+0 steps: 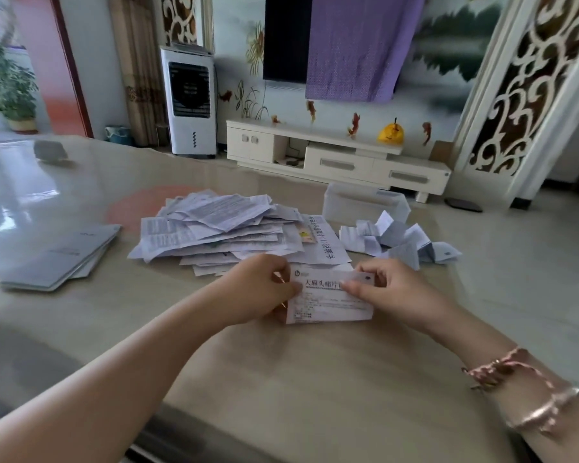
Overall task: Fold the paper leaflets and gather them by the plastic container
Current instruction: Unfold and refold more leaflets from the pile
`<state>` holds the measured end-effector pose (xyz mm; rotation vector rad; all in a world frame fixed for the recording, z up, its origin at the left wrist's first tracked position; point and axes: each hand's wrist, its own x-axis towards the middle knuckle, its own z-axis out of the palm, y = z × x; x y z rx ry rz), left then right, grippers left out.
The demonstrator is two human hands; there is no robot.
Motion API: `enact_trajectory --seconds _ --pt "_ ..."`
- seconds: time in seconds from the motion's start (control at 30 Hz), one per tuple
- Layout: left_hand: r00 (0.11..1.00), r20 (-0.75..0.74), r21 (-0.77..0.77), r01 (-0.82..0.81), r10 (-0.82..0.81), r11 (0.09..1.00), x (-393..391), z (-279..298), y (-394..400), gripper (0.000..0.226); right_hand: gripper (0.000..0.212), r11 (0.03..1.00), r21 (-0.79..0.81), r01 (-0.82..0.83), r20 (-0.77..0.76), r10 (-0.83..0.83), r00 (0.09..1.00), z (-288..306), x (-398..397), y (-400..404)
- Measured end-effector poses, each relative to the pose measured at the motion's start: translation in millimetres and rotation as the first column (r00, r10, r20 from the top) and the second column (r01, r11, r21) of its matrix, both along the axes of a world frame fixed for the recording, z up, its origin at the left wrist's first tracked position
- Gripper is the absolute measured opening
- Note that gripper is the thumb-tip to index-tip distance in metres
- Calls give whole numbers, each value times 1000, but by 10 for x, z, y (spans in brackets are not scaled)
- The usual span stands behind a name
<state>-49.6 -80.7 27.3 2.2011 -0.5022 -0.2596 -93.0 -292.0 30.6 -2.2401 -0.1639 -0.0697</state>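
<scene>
A white printed leaflet [328, 300] lies on the beige table in front of me. My left hand [258, 289] pinches its left edge, and my right hand [391, 290] pinches a folded flap at its upper right. Behind my hands sits a loose pile of unfolded leaflets [221, 225]. To the right, a small heap of folded leaflets [398, 242] lies just in front of the translucent plastic container [365, 202].
A stack of grey booklets [64, 259] lies at the left of the table [315, 379]. A small grey object [51, 150] sits at the far left. Beyond the table stand a white TV cabinet [338, 155] and a white air cooler [189, 101].
</scene>
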Motion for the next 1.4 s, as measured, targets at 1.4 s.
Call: enact_trajectory --seconds 1.4 --pt "830 507 512 -75 -231 856 -157 -245 -65 29 38 844 -516 143 315 31 949 -279 -79 350"
